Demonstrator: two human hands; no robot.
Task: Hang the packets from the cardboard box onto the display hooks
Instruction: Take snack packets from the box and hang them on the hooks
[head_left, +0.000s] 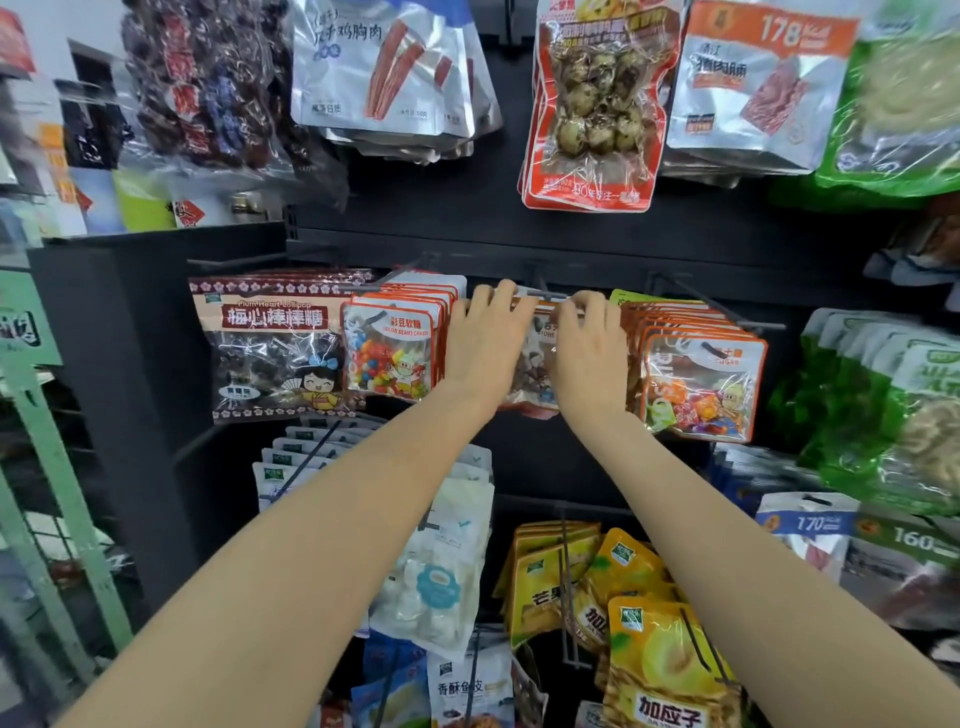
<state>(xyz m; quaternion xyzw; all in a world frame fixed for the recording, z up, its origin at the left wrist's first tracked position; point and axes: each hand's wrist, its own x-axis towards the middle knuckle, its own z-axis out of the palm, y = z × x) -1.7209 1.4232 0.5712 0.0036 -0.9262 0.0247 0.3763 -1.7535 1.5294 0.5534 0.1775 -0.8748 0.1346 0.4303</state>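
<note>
Both my hands are up at the middle hook (545, 296): my left hand (485, 338) and right hand (589, 345) each pinch the top edge of the packet (535, 364) of dark sweets. It sits between the colour-bean packets (389, 353) and the orange-topped candy packets (701, 384).

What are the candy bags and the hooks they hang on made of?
The colour-bean candy packets look like glossy plastic film: clear windows show the sweets, with light glinting off. The display hooks look like thin dark-coated metal wire, straight and stiff under many packets, though the coating could be paint or plastic.
</note>
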